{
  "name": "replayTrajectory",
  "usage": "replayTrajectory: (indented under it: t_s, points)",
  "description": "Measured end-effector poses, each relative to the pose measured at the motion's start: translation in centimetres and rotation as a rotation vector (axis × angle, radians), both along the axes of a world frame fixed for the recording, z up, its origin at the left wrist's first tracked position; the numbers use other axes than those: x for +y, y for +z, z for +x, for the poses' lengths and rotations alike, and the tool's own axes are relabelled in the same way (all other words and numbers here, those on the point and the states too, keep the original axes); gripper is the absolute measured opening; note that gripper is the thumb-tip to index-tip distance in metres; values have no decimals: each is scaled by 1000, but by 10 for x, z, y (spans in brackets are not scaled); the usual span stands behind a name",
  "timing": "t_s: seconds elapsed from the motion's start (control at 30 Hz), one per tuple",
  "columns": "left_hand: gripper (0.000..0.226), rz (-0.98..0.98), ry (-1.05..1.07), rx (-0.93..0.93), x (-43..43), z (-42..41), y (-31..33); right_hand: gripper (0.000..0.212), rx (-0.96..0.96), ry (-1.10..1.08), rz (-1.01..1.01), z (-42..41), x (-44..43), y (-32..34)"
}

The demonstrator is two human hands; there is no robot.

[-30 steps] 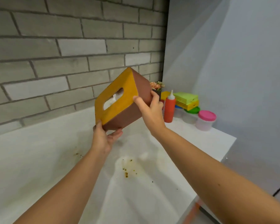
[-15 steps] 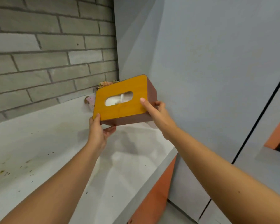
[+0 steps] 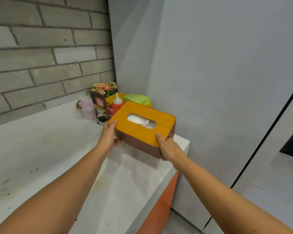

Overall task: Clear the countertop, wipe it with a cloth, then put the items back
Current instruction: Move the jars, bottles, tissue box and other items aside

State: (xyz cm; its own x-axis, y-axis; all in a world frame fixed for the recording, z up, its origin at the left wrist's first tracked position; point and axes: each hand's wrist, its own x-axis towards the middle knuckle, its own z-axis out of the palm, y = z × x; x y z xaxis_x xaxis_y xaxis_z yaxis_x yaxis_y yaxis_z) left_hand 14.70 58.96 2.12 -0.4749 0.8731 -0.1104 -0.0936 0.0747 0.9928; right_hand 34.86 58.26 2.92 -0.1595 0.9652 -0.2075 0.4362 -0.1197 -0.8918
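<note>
Countertop [image 3: 41, 149]: tissue box [image 3: 137, 134] levelled (lower)

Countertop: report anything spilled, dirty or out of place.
The countertop is dirty: dark specks and faint smears dot its left part. Nothing looks toppled. The tissue box is held by the left hand and right hand above the right end.

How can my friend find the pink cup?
Follow the white countertop to its far end by the grey brick wall. The pink cup stands at the left of the cluster there, beside a dark pouch. It is the only pale pink thing, with writing on its side.
</note>
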Motion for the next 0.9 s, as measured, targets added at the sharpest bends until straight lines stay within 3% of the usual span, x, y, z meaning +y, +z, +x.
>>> replayTrajectory:
  t_s: [0.33,0.9]
  points:
    - [50,-165,-81,28,30,-19,-23,60,-102,46,-65,-10,22,-17]
    - [53,-259,-94,97,59,-32,-38,56,-66,29,-184,-19,35,-20]
